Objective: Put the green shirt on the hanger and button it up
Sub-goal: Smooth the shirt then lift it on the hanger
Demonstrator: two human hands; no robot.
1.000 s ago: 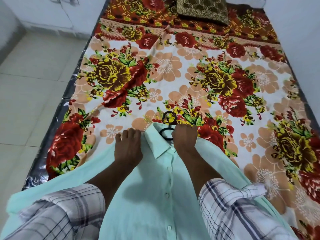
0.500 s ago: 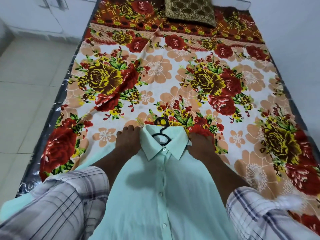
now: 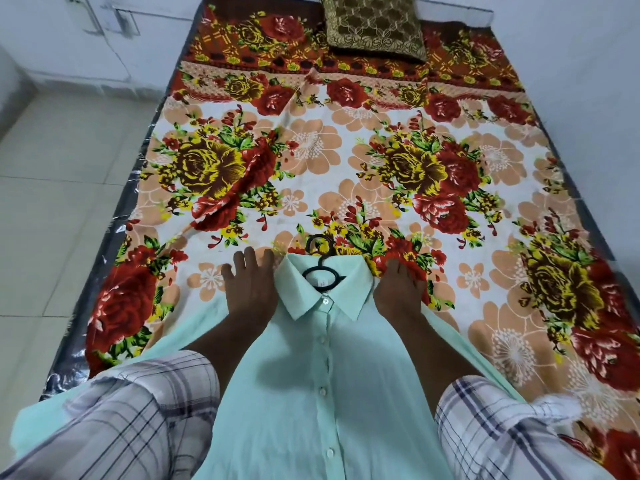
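Note:
The pale green shirt lies face up on the bed with its front buttoned and its collar spread flat. A black hanger sits inside it; only the hook and neck show above the collar. My left hand rests flat on the shirt's left shoulder, fingers straight and reaching onto the bedsheet. My right hand presses on the right shoulder beside the collar, its fingers pointing away onto the sheet. Neither hand grips anything.
The bed is covered by a floral sheet in red, yellow and peach. A brown patterned pillow lies at the head. Tiled floor runs along the left; a white wall is on the right.
Both hands have slid outward from the collar to the shirt's shoulders. The collar now lies flat and symmetrical with the top button closed.

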